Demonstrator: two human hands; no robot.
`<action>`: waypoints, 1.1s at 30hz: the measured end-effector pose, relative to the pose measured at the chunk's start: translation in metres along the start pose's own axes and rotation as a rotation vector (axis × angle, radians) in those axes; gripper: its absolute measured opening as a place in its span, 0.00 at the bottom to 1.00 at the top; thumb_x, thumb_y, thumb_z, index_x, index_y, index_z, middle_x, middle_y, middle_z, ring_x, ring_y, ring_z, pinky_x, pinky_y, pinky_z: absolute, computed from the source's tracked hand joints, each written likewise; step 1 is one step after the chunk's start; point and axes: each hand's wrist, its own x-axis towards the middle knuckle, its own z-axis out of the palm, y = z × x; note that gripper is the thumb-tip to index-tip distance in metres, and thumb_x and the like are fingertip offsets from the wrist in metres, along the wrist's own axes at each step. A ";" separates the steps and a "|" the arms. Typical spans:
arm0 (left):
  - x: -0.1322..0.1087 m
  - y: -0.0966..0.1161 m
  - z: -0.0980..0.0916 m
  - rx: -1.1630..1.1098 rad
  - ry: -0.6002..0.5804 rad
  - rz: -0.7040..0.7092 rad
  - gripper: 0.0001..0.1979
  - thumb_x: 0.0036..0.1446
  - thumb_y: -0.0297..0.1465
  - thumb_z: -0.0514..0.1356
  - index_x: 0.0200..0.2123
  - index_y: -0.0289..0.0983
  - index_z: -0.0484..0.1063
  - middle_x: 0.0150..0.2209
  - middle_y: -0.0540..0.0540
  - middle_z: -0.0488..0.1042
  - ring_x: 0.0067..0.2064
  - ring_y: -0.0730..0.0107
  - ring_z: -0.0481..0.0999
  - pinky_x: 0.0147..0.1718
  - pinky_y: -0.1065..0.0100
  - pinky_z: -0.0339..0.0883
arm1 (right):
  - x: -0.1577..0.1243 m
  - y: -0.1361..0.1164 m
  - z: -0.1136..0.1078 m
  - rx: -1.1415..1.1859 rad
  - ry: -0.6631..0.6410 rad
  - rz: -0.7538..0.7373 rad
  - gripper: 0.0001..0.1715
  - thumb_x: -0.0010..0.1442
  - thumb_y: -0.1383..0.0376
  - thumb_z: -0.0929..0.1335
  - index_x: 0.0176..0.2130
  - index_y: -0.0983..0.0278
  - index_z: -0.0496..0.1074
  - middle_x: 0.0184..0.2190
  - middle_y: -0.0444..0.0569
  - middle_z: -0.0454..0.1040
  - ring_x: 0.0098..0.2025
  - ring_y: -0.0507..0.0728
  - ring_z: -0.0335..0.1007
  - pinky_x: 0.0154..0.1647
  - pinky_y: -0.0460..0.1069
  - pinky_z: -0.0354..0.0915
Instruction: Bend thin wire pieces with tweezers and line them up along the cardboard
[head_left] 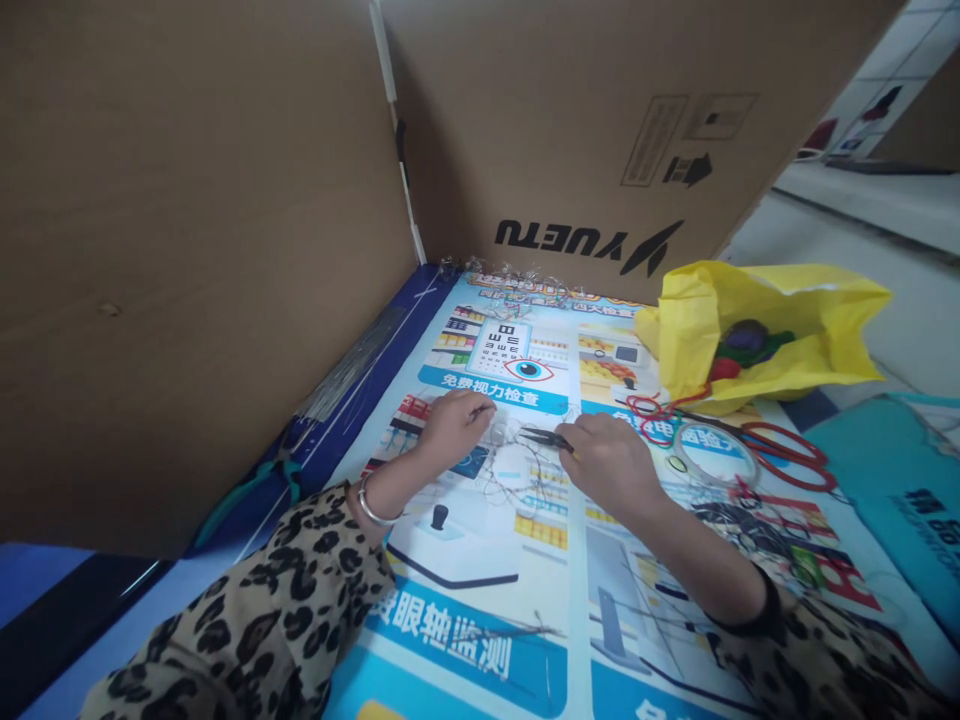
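Observation:
My right hand [611, 462] is wrapped round needle-nose pliers [546, 438], whose dark jaws point left. Thumb and fingers of my left hand [452, 432] are pinched together at what looks like thin wire, though the fingertips hide most of it. Between and below both hands lies a loose tangle of thin wire [517, 478], bent into a rough loop on the printed sheet [480, 540]. The plier tips are close to the upper edge of this tangle; whether they grip a strand is too small to tell.
Cardboard panels [225, 250] stand left and behind. Straight wires [345, 370] lie along the left panel beside teal-handled pliers [255, 490]. To the right are a yellow bag [810, 310] with yarn balls, red-handled scissors [791, 455], a clear tape roll [716, 455] and a teal pouch [892, 480].

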 end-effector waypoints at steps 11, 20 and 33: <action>0.006 0.004 0.005 -0.115 -0.135 0.001 0.06 0.51 0.31 0.58 0.26 0.37 0.74 0.29 0.49 0.74 0.35 0.70 0.71 0.38 0.69 0.62 | 0.000 -0.005 -0.003 -0.008 -0.003 -0.124 0.12 0.56 0.66 0.61 0.33 0.63 0.73 0.28 0.48 0.70 0.35 0.56 0.60 0.36 0.50 0.47; 0.005 0.001 0.001 -0.198 -0.199 -0.008 0.09 0.53 0.27 0.55 0.34 0.39 0.75 0.35 0.50 0.76 0.39 0.71 0.72 0.40 0.71 0.63 | 0.013 -0.004 -0.013 0.431 -0.066 0.143 0.13 0.56 0.60 0.62 0.38 0.60 0.72 0.34 0.46 0.72 0.35 0.53 0.66 0.34 0.46 0.56; 0.003 0.003 0.001 -0.282 -0.228 -0.041 0.09 0.52 0.27 0.54 0.36 0.36 0.72 0.33 0.50 0.74 0.37 0.72 0.70 0.37 0.72 0.63 | 0.038 -0.011 0.000 0.555 -0.205 0.162 0.12 0.53 0.58 0.63 0.34 0.60 0.72 0.29 0.45 0.70 0.31 0.53 0.64 0.28 0.46 0.54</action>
